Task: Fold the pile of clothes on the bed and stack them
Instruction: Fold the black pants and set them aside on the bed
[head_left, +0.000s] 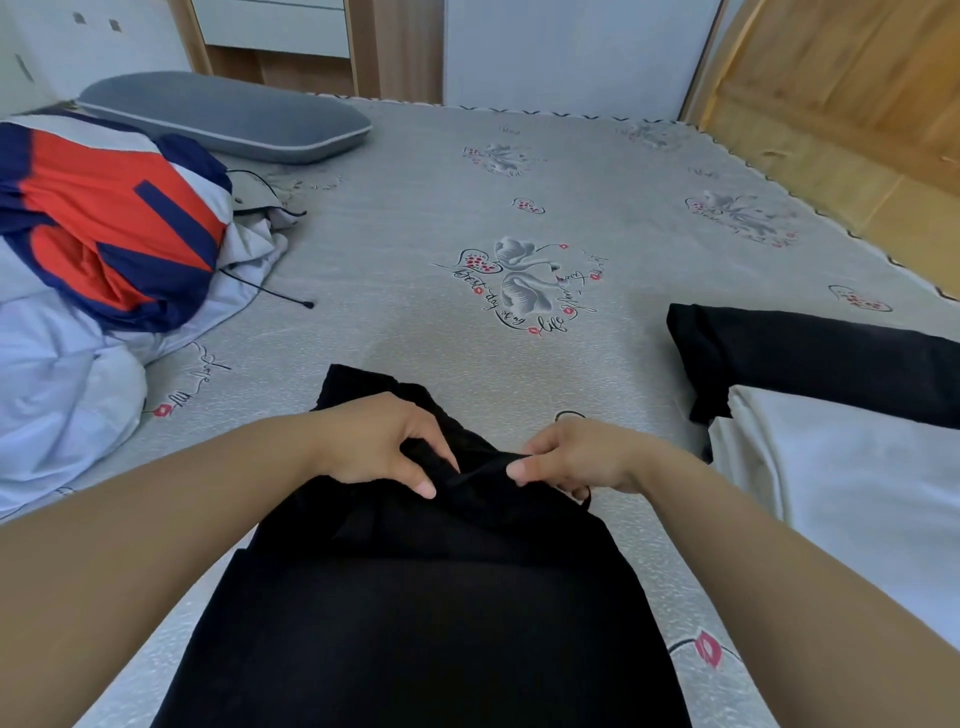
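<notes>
Head view, both hands pinched soft matte black garment (426, 597) at bunched upper edge, left hand (379, 441), right hand (566, 454), cloth lay across grey printed bed (597, 218), rumpled clothes pile (104, 249) left, folded stack (831, 415) right

Both hands reach forward side by side, left (376, 441) and right (569, 454), fingers curled, pinching

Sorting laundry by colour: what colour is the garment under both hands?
Black garment, clearest in the head view.
</notes>
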